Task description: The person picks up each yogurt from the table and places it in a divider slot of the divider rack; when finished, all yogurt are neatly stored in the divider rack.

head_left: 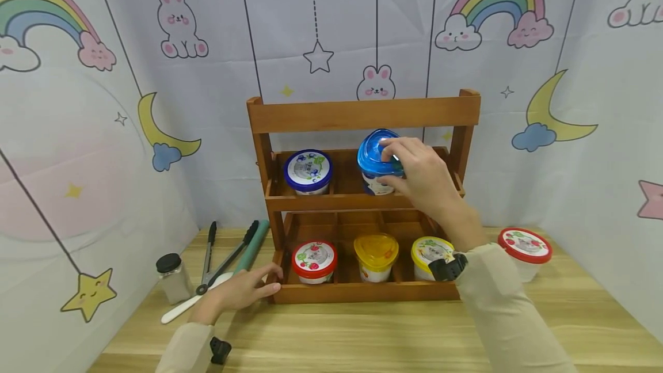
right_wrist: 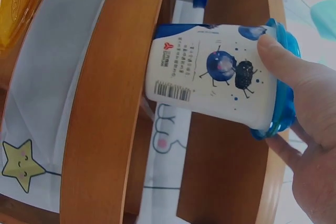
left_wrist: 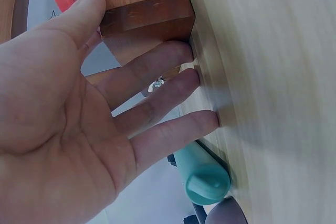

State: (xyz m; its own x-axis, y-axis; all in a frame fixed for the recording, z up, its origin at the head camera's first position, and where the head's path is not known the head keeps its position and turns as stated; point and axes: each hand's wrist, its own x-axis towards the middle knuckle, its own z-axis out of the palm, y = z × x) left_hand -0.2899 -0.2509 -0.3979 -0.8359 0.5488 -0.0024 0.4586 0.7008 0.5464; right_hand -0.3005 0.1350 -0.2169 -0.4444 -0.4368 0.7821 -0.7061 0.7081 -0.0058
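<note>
My right hand (head_left: 422, 174) grips a white yogurt cup with a clear blue lid (head_left: 376, 154), thumb and fingers around the lid. In the right wrist view the cup (right_wrist: 210, 72) stands at the upper shelf's front board, its printed side and barcode showing. My left hand (head_left: 240, 291) is at the lower left corner of the wooden two-tier rack (head_left: 362, 293). Its fingers are spread and fairly straight, with the thumb at the corner of the wood (left_wrist: 149, 17) in the left wrist view. A cup with a dark blue rim (head_left: 308, 171) sits on the upper shelf's left.
On the lower shelf stand a red-lidded cup (head_left: 314, 262), an orange-lidded cup (head_left: 376, 255) and a yellow-rimmed cup (head_left: 429, 252). Another red-lidded cup (head_left: 525, 249) stands right of the rack. At left lie tongs (head_left: 228, 261), a green-handled tool (head_left: 254, 244) and a black-capped jar (head_left: 174, 281).
</note>
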